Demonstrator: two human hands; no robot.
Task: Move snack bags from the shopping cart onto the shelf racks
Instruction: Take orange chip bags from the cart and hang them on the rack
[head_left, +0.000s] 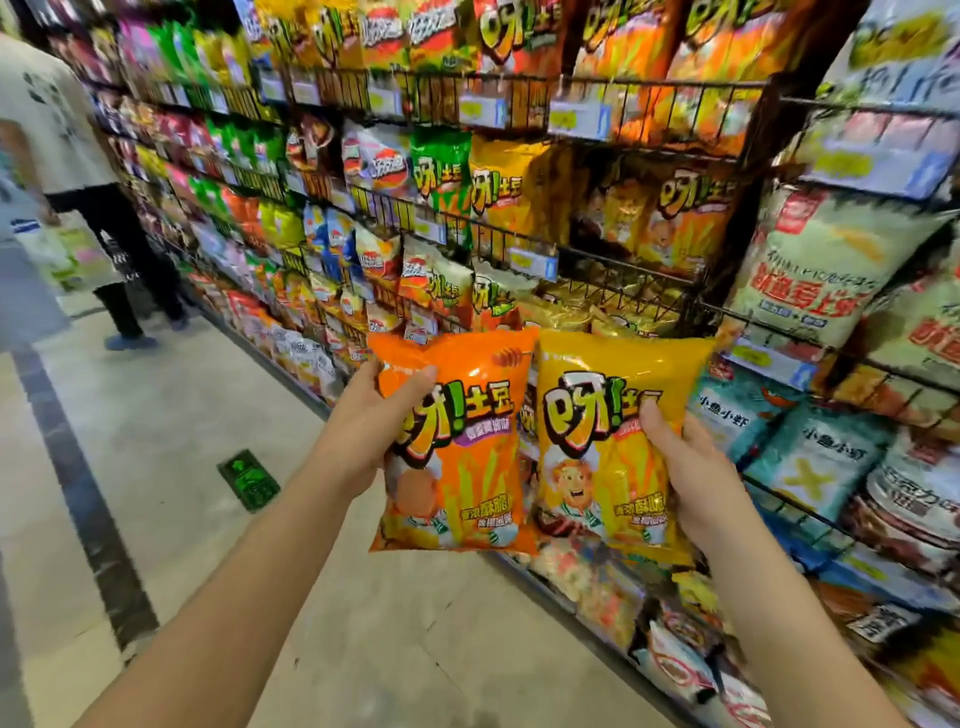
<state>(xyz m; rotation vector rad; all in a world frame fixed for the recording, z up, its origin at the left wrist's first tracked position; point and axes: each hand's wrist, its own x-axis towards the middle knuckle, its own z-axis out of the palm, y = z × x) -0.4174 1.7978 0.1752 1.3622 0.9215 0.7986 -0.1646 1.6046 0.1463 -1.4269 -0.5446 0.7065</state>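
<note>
2 bags in hand, both held up in front of the wire shelf racks, neither on a rack yet. Shopping cart not in view.

Left grip: pinching the orange snack bag at its upper left edge, thumb across the front, fingers hidden behind. Right grip: pinching the yellow snack bag along its right edge, thumb on the front panel. The 2 bags hang side by side, inner edges touching or slightly overlapping; I can't tell which.

Handling, my read: puffed pillow packs, mostly air, so very light. The glossy film looks slippery. Contents are probably brittle sticks, so I'd not squeeze the belly. Best hold is a sealed margin or side edge, as now, with a light pinch. The soft body should give when pushed between neighbours.

Likely slots: same-brand orange packs on the top rack, same-brand yellow packs 1 rack down. Each rack front has a wire lip to lift over.

Another person stands down the aisle, well apart.
</note>
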